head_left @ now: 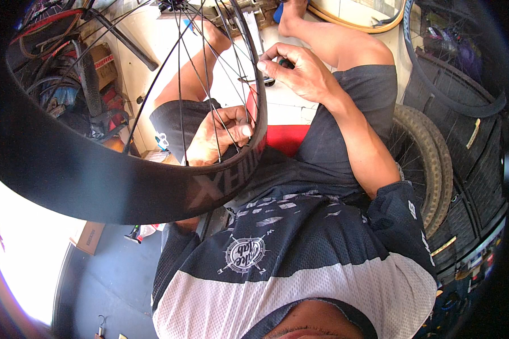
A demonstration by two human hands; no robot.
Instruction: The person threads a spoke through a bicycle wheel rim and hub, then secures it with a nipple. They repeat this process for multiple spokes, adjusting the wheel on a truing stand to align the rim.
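A bicycle wheel with a deep black rim (124, 189) and thin black spokes (182, 96) stands tilted in front of me, filling the left side. My left hand (218, 135) reaches in among the spokes. Its fingers are curled and its thumb presses by a spoke close to the rim's inner edge. Just right of the rim, my right hand (302, 73) is closed, thumb and forefinger brought together. A small dark object (287, 63) shows inside its curled fingers; its kind is mostly hidden. The wheel's hub (172, 4) is cut off at the top edge.
Beneath the wheel, between my legs, is a red surface (287, 138). Knobby tyres (430, 164) stand at my right. Bicycle parts and a cardboard box (102, 63) crowd the far left. A tan-edged tyre (356, 25) lies on the tiled floor at the top.
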